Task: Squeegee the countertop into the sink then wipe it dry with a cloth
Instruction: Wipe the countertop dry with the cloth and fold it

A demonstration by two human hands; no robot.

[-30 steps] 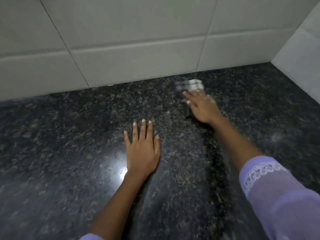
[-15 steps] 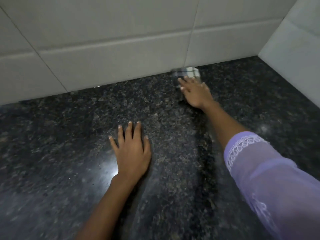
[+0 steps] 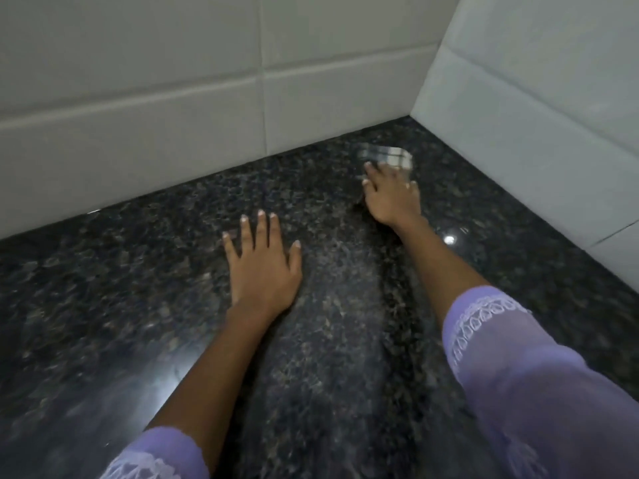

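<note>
Two hands on the tabletop (image 3: 103,305): left hand (image 3: 262,267) flat, bracing; right hand (image 3: 390,195) presses cloth (image 3: 387,155) far right. Advise overlapping strokes into the corner.

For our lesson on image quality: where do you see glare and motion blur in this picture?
Head view: glare on the countertop beside the left forearm, plus a bright spot right of the right wrist; motion blur smears the right hand and checked cloth; the left hand is sharper.

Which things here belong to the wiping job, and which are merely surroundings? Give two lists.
Job:
checked cloth under the right hand
granite countertop
left hand, resting flat on the countertop

Surroundings:
white wall tiles
lilac sleeves
</note>
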